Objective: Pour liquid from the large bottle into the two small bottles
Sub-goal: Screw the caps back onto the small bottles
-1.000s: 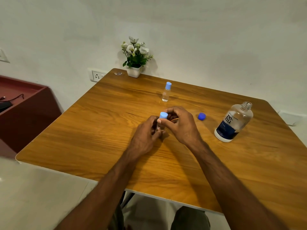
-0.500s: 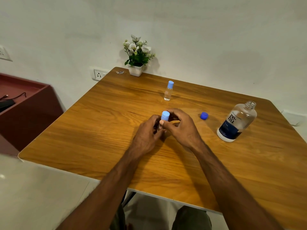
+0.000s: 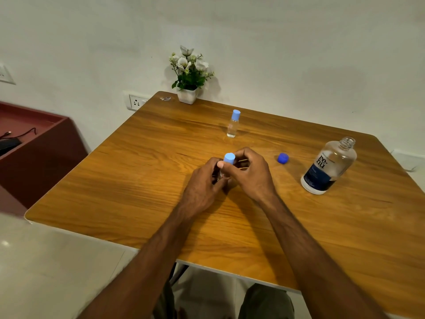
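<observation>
Mid-table [image 3: 142,180], the left hand [image 3: 202,185] grips a small clear bottle [image 3: 222,173]; the right hand [image 3: 249,171] pinches its light-blue cap [image 3: 229,158]. The large bottle [image 3: 328,166] stands uncapped near the right edge.

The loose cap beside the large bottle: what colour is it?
Dark blue cap, head view.

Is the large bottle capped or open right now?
Open. The large bottle stands with its threaded neck bare, and a dark blue cap lies apart on the table to its left.
</observation>
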